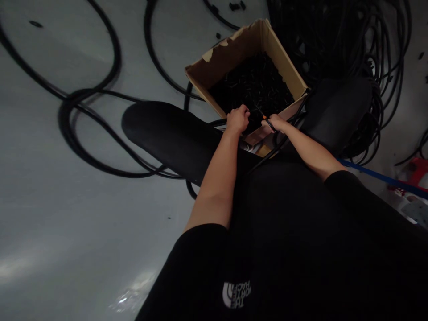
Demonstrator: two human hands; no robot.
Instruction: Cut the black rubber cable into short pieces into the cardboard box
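My left hand (238, 119) is closed around a thin black hose (218, 122) at the near edge of a cardboard box (282, 58). A short end of the hose seems to stick out towards my other hand. Just to the right, my right hand (277, 123) grips scissors (266, 119) with black handles and some orange near the pivot. Their slim blades point up and left over the box. Inside lie many short black pieces (250, 82) that look like cut hose. Whether the blades touch the hose is too dark to make out.
Long loops of black hose (90, 167) lie on the grey floor (83, 245) at the left. A large heap of coiled hose (377, 40) sits at the upper right. A blue strip (381, 177) and a red object (417, 171) are at the right edge. My legs flank the box.
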